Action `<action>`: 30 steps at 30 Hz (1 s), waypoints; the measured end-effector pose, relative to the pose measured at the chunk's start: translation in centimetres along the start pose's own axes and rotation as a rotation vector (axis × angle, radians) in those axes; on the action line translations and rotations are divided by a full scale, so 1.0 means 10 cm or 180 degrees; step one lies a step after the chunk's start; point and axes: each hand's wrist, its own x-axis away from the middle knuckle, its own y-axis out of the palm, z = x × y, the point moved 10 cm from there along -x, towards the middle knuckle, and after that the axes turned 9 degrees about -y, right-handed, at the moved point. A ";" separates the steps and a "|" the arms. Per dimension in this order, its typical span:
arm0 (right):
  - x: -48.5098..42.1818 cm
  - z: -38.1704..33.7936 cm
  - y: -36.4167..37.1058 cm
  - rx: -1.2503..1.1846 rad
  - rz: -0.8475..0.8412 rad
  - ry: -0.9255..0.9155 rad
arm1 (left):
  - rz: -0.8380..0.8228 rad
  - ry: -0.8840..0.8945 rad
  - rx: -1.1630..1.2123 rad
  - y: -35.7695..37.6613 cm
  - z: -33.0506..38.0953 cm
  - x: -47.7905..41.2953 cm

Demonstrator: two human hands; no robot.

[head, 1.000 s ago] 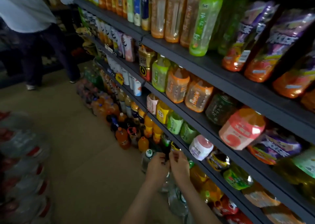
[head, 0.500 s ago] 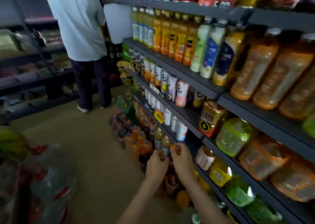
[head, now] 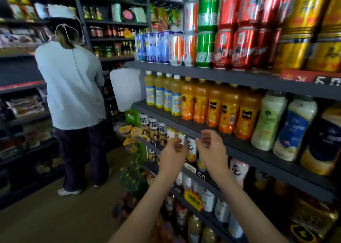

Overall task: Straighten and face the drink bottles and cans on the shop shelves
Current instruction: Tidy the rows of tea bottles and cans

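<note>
At frame centre, left hand [head: 172, 151] and right hand [head: 211, 148] hover loosely curled, holding nothing, flanking a white-label bottle [head: 191, 147]. Orange juice bottles [head: 212, 106] above appear faced; lower rows probably not yet.

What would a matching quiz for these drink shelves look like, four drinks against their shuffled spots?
1 red metal cans
2 orange plastic juice bottles with black labels
3 blue-and-white metal cans
4 brown tea bottles with white labels

A left end of can row
B two shelves below the cans
C right of green metal cans
D directly below the cans

Pairs: 1-C, 2-D, 3-A, 4-B
</note>
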 end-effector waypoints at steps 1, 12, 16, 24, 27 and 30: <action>-0.20 -0.09 0.12 -0.0009 0.0053 -0.0157 | 0.0046 0.0068 0.0033 -0.12 0.07 -0.23; -2.42 -1.17 1.61 0.0209 0.0463 -0.1083 | 0.0628 0.1160 0.0514 -1.67 1.05 -2.50; -2.94 -1.32 2.03 0.0502 0.0580 -0.1224 | 0.0651 0.1500 0.0705 -2.07 1.35 -3.25; -3.67 -1.46 2.58 0.1150 0.1020 -0.1033 | 0.0508 0.1664 0.0319 -2.45 1.84 -4.68; -3.92 -1.51 2.72 0.1438 0.1181 -0.0930 | 0.0306 0.1567 0.0213 -2.43 2.09 -5.12; -4.06 -1.57 2.78 0.1645 0.1334 -0.0871 | 0.0062 0.1490 0.0188 -2.27 2.23 -5.46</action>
